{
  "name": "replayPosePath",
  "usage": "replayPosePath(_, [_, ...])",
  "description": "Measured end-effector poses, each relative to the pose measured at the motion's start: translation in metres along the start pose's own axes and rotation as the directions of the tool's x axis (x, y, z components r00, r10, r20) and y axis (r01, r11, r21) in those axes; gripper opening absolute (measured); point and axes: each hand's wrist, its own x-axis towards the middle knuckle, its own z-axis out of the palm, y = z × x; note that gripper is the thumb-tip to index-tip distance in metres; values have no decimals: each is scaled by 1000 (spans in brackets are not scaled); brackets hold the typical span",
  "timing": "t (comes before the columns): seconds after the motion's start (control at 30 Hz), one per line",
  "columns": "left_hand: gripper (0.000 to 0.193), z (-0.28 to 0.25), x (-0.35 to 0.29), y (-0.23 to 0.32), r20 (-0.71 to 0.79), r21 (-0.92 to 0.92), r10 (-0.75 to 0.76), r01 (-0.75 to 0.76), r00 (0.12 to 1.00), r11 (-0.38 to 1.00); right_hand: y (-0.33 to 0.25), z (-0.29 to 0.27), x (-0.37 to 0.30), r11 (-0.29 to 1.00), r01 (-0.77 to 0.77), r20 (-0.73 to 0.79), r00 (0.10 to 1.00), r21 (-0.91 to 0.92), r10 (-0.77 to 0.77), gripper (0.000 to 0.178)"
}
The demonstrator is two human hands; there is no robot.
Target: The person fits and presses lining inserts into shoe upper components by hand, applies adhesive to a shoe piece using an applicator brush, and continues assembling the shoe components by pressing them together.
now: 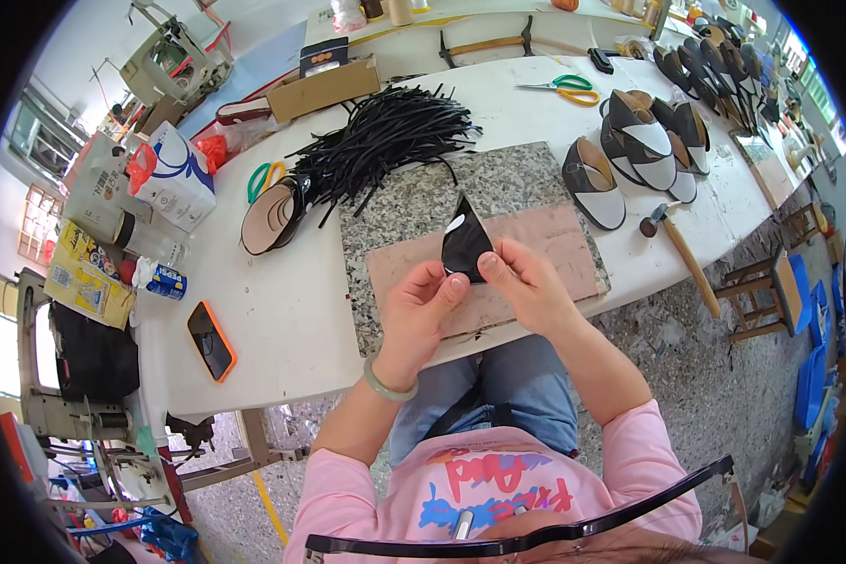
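Between my two hands I hold a glossy black leather shoe piece [464,242], its pointed end up and away from me. My left hand [421,305] pinches its lower left edge, thumb on top. On the right side, my right hand [528,282] grips the edge with thumb and fingers. Below them lies a pinkish board [536,230] on a speckled stone slab [385,211]. A heap of thin black strips [395,136] rests just beyond the slab. Left of the heap sits a black shoe upper with a beige lining [271,221].
At right are several grey-and-black shoe uppers [594,188] and a hammer [681,249]. Scissors [573,88] lie at the back; green-and-yellow handles [265,179] show at left. An orange-cased phone [212,340], a blue can [166,281] and a cardboard box [329,89] stand around the left side.
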Motion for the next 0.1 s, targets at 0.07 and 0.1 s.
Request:
replayPosePath(0.07, [17,0,0,4,13,2,41,-41,999,999,-4,4,1,993,111,15,994,-39,-111,31])
replayPosePath(0.1, [18,-1,0,6,29,3,75,-75,997,997,-6,5,1,973,218,28,976,-74,-216,36])
